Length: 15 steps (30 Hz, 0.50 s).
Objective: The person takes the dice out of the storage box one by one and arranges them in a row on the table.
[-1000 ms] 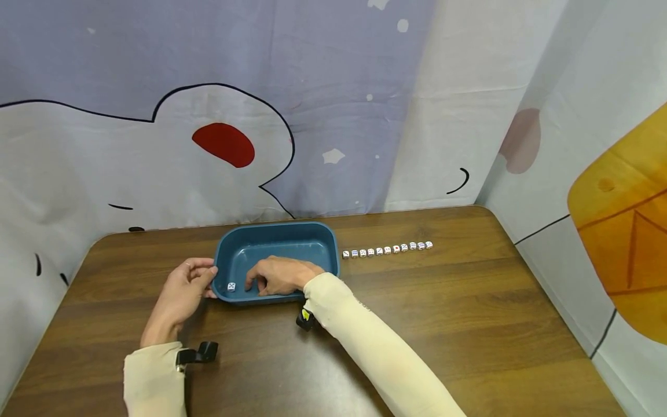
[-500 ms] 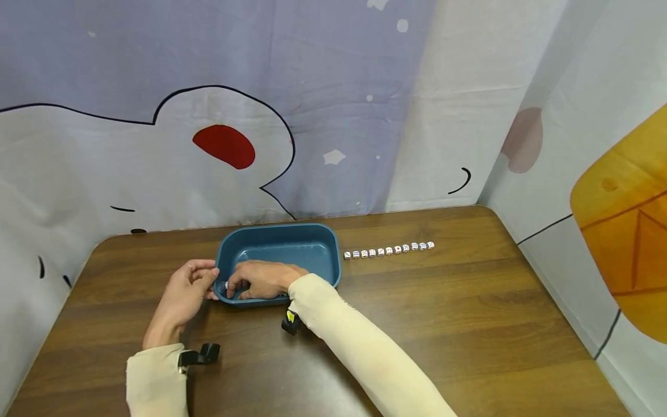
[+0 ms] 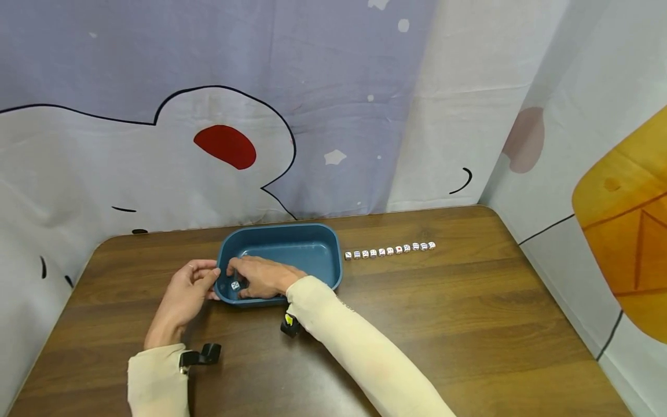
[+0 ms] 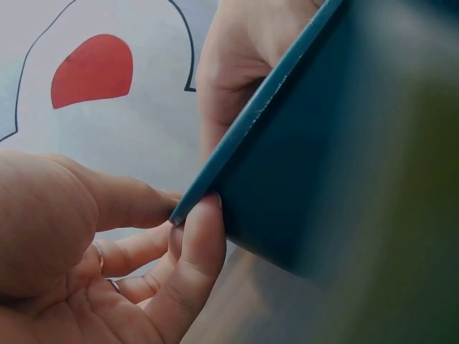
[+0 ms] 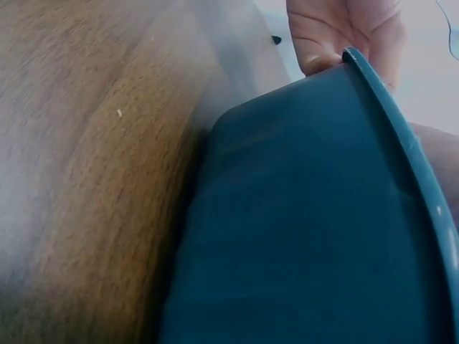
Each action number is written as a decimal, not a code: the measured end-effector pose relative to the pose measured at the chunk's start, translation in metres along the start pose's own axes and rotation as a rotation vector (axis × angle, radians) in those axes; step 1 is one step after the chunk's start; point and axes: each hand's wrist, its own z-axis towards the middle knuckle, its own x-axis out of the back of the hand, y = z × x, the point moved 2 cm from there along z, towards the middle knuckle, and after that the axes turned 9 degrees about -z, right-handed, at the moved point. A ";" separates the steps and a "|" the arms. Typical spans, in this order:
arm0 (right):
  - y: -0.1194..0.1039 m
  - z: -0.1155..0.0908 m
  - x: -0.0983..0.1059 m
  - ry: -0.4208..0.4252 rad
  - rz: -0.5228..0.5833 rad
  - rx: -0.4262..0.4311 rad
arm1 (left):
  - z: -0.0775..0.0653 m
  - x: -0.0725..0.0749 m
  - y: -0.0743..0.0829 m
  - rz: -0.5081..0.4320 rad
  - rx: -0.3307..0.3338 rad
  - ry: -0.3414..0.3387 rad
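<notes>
A blue plastic basin (image 3: 281, 227) stands on the table. My left hand (image 3: 184, 295) pinches its left rim; the left wrist view shows thumb and fingers (image 4: 204, 247) on either side of the basin's edge (image 4: 265, 100). One white die (image 3: 235, 285) lies on the basin's floor near the left end. Reaching in over the front wall, my right hand (image 3: 263, 277) has its index finger and thumb spread around the die, with a gap visible between them and it. The right wrist view is mostly filled by the basin's outer wall (image 5: 287, 215), which hides the right fingers.
Several white dice (image 3: 389, 251) stand in a straight row on the table, right of the basin. The brown wooden table (image 3: 469, 324) reaches back to a printed curtain (image 3: 344, 104). A second curtain (image 3: 563, 231) hangs along the right side.
My right hand has moved left inside the basin to the die. Its fingers covered the die half a second ago and now stand wider, the die turned slightly. The left hand stays on the rim.
</notes>
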 end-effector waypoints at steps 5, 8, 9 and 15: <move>-0.002 0.001 0.000 -0.025 -0.040 0.083 | 0.001 0.001 0.000 -0.002 -0.008 0.002; -0.002 0.001 0.000 -0.034 -0.021 0.129 | 0.001 0.001 -0.001 -0.002 -0.014 0.003; -0.001 0.001 0.000 -0.033 -0.011 0.131 | 0.001 0.001 -0.001 -0.004 -0.017 0.003; 0.005 -0.003 0.000 -0.019 0.050 0.059 | 0.000 0.001 -0.001 -0.009 -0.028 0.004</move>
